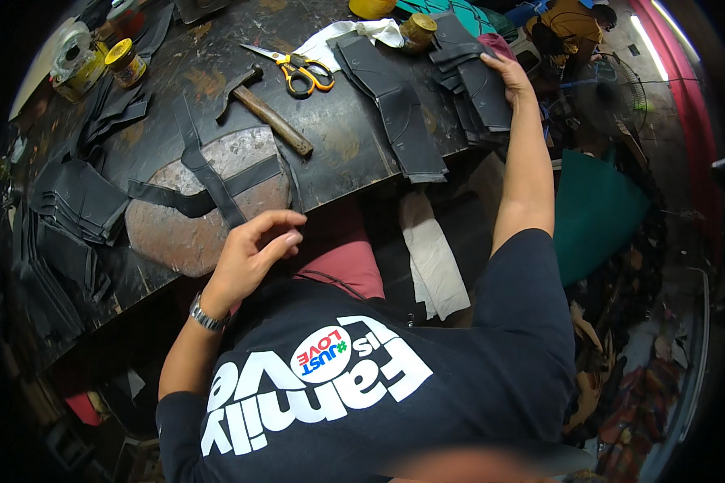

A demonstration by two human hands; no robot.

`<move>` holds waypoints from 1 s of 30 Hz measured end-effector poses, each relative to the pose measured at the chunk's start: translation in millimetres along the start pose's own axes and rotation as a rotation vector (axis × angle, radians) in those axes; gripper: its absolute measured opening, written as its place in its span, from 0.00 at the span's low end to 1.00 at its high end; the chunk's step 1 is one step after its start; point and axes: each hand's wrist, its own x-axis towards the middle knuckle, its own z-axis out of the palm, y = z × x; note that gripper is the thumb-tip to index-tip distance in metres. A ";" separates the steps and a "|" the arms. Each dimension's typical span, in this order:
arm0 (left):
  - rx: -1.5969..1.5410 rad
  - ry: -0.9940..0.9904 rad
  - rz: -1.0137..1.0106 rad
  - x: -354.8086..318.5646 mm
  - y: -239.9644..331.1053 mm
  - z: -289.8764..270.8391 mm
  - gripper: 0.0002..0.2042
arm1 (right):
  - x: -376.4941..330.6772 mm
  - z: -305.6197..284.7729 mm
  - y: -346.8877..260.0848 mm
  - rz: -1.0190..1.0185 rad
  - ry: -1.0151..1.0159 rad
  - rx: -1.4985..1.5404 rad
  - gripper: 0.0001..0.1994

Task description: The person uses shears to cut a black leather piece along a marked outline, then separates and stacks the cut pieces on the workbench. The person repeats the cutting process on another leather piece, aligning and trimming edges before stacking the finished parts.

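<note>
My right hand (509, 76) reaches to the far right of the bench, its fingers closed on the edge of a black leather piece (485, 90) at a stack there. Near the front edge, my left hand (258, 245) hovers with loosely bent fingers and thumb apart, nothing visible between them. Just beyond it lies a worn, rounded stone slab (169, 233). Two black leather straps (205, 173) cross on top of the slab.
A hammer (270, 119), scissors (298, 72) and another black leather stack (391, 113) lie mid-bench. More black pieces (80, 197) pile up at left. A yellow tin (125, 63) and glue-stained jar (418, 34) stand farther back. A fan (608, 97) and another person (568, 28) are at far right.
</note>
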 end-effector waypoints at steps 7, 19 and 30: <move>-0.064 0.024 -0.018 -7.0 -5.7 0.0 0.12 | 10.8 1.9 25.4 -0.256 0.470 -0.543 0.30; -0.091 0.039 0.027 -24.2 -4.3 -7.6 0.13 | -82.9 94.4 0.7 -0.730 0.707 -0.806 0.26; -0.096 0.003 0.060 -29.4 -5.1 -8.4 0.15 | -171.2 208.9 -4.9 -0.243 0.154 -0.757 0.41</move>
